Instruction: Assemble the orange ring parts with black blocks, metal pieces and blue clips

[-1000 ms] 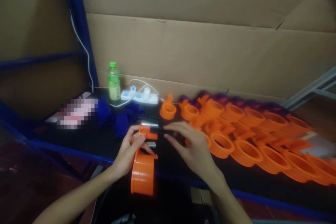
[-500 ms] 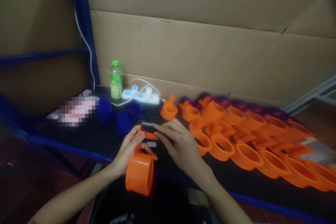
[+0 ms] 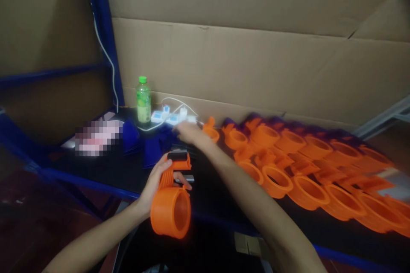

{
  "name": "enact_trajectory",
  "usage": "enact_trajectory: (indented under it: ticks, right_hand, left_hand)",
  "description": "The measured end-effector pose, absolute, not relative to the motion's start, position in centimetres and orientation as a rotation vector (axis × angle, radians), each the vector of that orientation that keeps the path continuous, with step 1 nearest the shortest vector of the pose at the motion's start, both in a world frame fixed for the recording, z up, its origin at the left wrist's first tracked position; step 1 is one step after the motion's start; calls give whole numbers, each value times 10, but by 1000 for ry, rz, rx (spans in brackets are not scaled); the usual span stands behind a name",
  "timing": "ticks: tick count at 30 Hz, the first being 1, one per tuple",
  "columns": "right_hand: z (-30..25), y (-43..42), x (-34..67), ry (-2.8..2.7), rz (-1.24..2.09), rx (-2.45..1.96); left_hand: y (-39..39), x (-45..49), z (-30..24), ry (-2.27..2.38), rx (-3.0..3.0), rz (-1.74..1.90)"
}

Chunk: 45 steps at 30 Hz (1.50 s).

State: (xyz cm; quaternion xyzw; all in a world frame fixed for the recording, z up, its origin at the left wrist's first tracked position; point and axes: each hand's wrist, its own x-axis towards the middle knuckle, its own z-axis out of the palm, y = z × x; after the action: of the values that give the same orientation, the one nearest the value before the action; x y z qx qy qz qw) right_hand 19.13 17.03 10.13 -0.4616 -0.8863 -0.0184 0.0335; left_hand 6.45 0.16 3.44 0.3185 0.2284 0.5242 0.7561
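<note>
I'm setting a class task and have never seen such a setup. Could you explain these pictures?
There is no machine: these are a person's two bare hands, and every picture comes from one head-worn camera looking forward and down. The left hand holds an orange plastic piece with a ring below and a black bar on top. The right hand is over a black table, near flat blue pieces; whether it holds anything is unclear. At the back are a green-capped bottle and a white power strip. To the right lie rows of orange ring-shaped parts.
</note>
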Motion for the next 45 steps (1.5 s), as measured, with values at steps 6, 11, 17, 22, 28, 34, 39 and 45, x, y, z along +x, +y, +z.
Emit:
enact_trajectory:
  ticks: [6, 11, 17, 22, 28, 34, 39, 45]
  right_hand:
    - [89, 176, 186, -2754, -95, -1449]
    - [103, 162, 191, -2565, -124, -1492]
    - [123, 112, 218, -2321, -6, -1426]
    - [106, 45, 241, -1891, 270, -1187]
    - [76, 1, 232, -1786, 162, -1098]
    - [62, -6, 225, -1798, 90, -915]
    - [59, -5, 226, -1766, 43, -817]
    - [50, -4, 226, -1783, 32, -794]
  left_hand:
    - [4, 66, 32, 497, 701, 1117]
    - [6, 66, 30, 539, 687, 1102]
    - [3, 67, 32, 579, 678, 1183]
    - [3, 67, 33, 603, 647, 1149]
    - [2, 70, 34, 644, 684, 1187]
    - [1, 73, 35, 645, 575, 1275]
    - [0, 74, 34, 646, 593, 1282]
    - [-1, 73, 33, 626, 584, 1276]
